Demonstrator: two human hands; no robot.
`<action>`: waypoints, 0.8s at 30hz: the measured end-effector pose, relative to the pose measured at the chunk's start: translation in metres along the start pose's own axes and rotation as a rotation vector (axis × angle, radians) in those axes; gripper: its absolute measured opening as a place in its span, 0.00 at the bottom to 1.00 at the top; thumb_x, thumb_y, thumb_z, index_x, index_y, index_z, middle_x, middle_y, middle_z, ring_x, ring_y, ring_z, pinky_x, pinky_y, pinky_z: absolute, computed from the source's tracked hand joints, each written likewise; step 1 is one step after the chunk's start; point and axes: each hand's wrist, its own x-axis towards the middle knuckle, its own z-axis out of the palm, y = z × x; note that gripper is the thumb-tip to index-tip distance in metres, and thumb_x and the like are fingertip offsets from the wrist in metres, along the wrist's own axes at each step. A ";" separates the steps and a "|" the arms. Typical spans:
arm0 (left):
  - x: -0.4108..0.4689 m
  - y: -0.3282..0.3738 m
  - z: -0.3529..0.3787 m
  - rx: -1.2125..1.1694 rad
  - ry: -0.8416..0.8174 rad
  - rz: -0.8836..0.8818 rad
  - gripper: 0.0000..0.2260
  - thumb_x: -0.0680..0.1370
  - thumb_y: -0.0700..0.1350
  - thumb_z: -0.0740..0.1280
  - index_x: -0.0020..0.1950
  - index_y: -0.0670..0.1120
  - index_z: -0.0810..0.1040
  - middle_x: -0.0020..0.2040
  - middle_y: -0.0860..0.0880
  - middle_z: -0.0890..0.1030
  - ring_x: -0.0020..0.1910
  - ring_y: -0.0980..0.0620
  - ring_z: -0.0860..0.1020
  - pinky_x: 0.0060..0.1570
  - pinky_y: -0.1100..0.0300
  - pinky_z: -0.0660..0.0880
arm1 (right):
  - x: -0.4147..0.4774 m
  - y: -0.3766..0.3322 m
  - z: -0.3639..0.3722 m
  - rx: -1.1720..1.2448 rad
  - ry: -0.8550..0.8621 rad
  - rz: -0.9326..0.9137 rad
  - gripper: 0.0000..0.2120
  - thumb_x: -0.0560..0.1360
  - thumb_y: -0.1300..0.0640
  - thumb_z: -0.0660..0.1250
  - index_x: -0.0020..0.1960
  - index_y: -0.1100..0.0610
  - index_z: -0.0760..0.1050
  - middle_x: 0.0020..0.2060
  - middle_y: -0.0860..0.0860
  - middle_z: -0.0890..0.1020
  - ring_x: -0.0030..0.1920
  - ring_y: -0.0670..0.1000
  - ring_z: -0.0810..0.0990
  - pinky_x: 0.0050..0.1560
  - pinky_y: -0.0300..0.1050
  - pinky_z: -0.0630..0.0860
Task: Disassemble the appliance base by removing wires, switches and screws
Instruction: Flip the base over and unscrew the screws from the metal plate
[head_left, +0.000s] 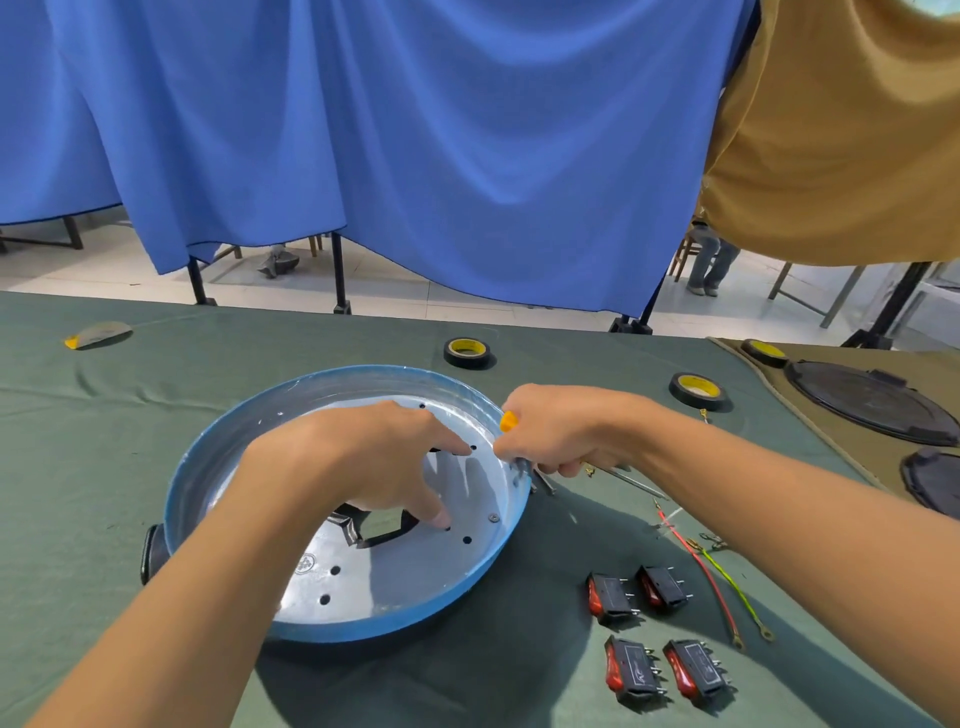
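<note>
A round blue appliance base (218, 467) lies on the green table cloth, its grey inside facing up with several holes and one screw (493, 517). My left hand (384, 462) reaches inside it, fingers spread, one fingertip pressing near a hole. My right hand (561, 428) rests on the base's right rim, closed around a screwdriver with an orange handle (509, 420); its metal shaft (623, 477) sticks out to the right. Several black and red rocker switches (649, 634) lie at the front right. A red wire (701, 566) and a yellow-green wire (737, 587) lie beside them.
Two black tape rolls (467, 352) (698, 389) sit behind the base. A tan cloth at the right holds black round lids (867, 400) and another tape roll (763, 351). Loose screws (545, 483) lie by the rim. A blue curtain hangs behind the table.
</note>
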 end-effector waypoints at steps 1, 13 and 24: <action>0.001 0.000 0.001 -0.004 -0.005 -0.001 0.31 0.72 0.60 0.71 0.73 0.67 0.62 0.70 0.57 0.69 0.63 0.53 0.68 0.59 0.55 0.68 | 0.002 -0.002 -0.002 -0.007 -0.002 -0.009 0.11 0.76 0.65 0.58 0.35 0.58 0.63 0.15 0.46 0.66 0.15 0.47 0.57 0.18 0.30 0.53; 0.006 -0.006 0.003 0.008 -0.010 -0.037 0.34 0.72 0.62 0.71 0.75 0.64 0.60 0.71 0.54 0.69 0.67 0.49 0.69 0.62 0.52 0.69 | 0.009 0.001 -0.001 -0.117 0.064 0.011 0.12 0.74 0.61 0.60 0.32 0.59 0.66 0.15 0.48 0.68 0.15 0.47 0.59 0.20 0.30 0.56; 0.005 0.002 0.005 0.008 -0.019 0.030 0.28 0.74 0.62 0.68 0.73 0.66 0.63 0.65 0.57 0.74 0.53 0.54 0.69 0.53 0.56 0.69 | 0.026 -0.008 -0.005 -0.128 0.079 -0.073 0.07 0.74 0.67 0.56 0.41 0.58 0.65 0.32 0.56 0.66 0.31 0.53 0.60 0.28 0.44 0.57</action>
